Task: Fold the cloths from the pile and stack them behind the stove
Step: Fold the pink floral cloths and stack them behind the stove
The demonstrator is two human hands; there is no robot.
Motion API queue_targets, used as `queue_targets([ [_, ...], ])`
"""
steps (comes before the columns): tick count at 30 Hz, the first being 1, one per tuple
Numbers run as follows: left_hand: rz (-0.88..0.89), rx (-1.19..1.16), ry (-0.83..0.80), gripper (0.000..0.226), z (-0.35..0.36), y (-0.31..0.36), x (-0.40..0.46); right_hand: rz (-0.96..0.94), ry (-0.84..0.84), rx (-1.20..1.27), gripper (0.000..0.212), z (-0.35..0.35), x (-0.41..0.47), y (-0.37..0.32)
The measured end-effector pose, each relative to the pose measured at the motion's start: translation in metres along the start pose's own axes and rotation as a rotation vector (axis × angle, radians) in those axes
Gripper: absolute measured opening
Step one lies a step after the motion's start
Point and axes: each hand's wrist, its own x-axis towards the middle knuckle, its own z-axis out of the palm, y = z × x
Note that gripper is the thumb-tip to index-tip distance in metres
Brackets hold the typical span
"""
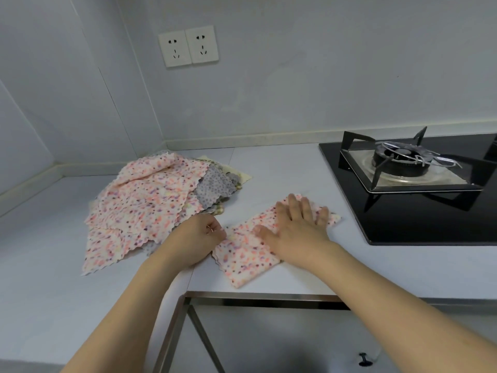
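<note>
The right hand (295,227) lies flat, fingers straight and spread, pressing down on the pink speckled fleece cloth with scalloped edges (250,251), which sits partly folded on the pale grey surface (282,168) near its front edge, at about six o'clock from the middle of the view. The left hand (201,235) pinches that cloth's left edge between curled fingertips, at nine o'clock of the right hand. The fold looks to be in hand now, and to do it well the flat palm should hold the layers still while the pinched edge is carried over and laid square on the far edge, then smoothed outward so no air or wrinkle stays in. The soft fleece will likely slip on the smooth top, so pressure matters. At ten o'clock of the cloth waits the loose heap of pink, grey and cream cloths (150,200), one corner of it just beside the left wrist; a careless pull could drag it along. At two o'clock stands the black glass gas stove with its metal pan support (403,168), and the strip behind it shows no stack that can be made out. On the wall at twelve o'clock sit two white power sockets (188,45), well apart from the work.
</note>
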Motion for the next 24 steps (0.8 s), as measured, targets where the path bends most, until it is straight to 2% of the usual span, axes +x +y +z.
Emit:
queue_targets([
  [4, 0.007, -0.053, -0.100, 0.002, -0.003, -0.002, 0.003, 0.005, -0.040, -0.056, 0.110, 0.001, 0.001, 0.002],
  [7, -0.002, -0.138, -0.176, 0.011, -0.006, -0.004, 0.000, -0.032, -0.054, -0.034, 0.111, -0.004, 0.002, 0.003],
  [9, 0.007, -0.177, -0.193, 0.017, -0.009, -0.003, -0.005, -0.092, 0.109, 0.021, 0.100, -0.006, -0.008, -0.001],
  [12, 0.018, -0.220, -0.179, 0.019, -0.013, 0.002, -0.013, -0.406, 0.553, 0.118, 0.060, 0.006, -0.048, -0.021],
  [13, 0.022, -0.233, -0.170, 0.019, -0.015, 0.003, -0.016, -0.513, 0.582, 0.140, 0.050, 0.013, -0.063, -0.028],
  [15, 0.032, -0.224, -0.142, 0.019, -0.016, 0.006, -0.026, -0.603, 0.480, 0.095, 0.046, 0.028, -0.085, -0.036],
  [18, 0.032, -0.161, -0.134, 0.026, -0.018, 0.007, -0.041, -0.594, 0.489, 0.006, 0.035, 0.042, -0.092, -0.029],
  [22, 0.024, -0.138, -0.241, 0.036, -0.026, 0.008, -0.066, -0.639, 0.487, 0.142, 0.010, 0.035, -0.099, -0.022],
  [24, 0.029, -0.142, -0.248, 0.035, -0.028, 0.007, -0.075, -0.630, 0.467, 0.229, 0.009, 0.029, -0.104, -0.020],
])
